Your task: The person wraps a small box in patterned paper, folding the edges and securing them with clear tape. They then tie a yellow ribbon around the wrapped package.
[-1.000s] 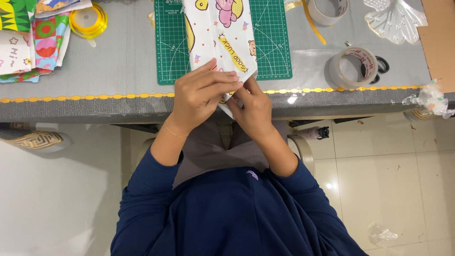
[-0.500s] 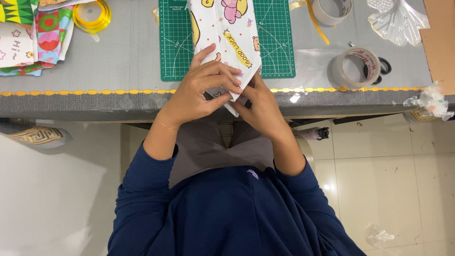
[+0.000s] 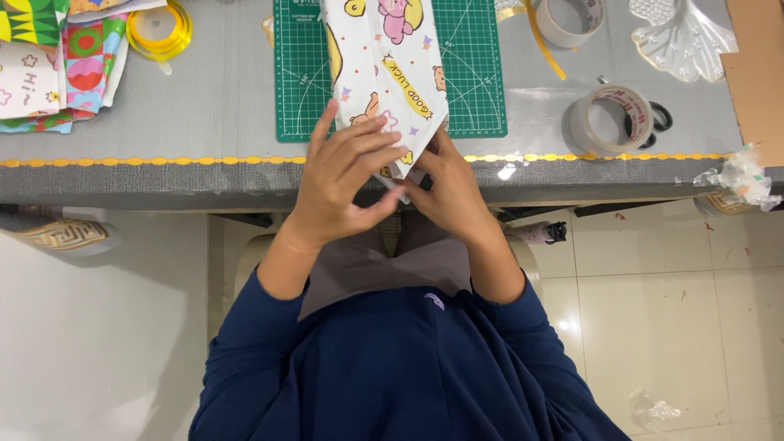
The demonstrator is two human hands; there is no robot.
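A box wrapped in white cartoon-print paper (image 3: 392, 73) lies on a green cutting mat (image 3: 478, 90) and juts over the grey table's front edge (image 3: 204, 175). My left hand (image 3: 343, 184) presses flat on the near end of the wrapped box, fingers spread over the folded paper. My right hand (image 3: 445, 192) pinches the folded paper flap at that same end from the right side. Both hands meet at the pointed fold, which they partly hide.
Two rolls of tape (image 3: 612, 118) (image 3: 572, 16) sit right of the mat, with scissors (image 3: 653, 122) beside one. A yellow ribbon spool (image 3: 159, 28) and a stack of patterned paper (image 3: 49, 65) lie far left. Clear plastic (image 3: 682, 37) and brown cardboard (image 3: 755, 73) lie far right.
The wrapped box has slid further onto the table and tilted slightly. My left hand has spread flatter over the end fold while my right hand keeps pinching the flap.
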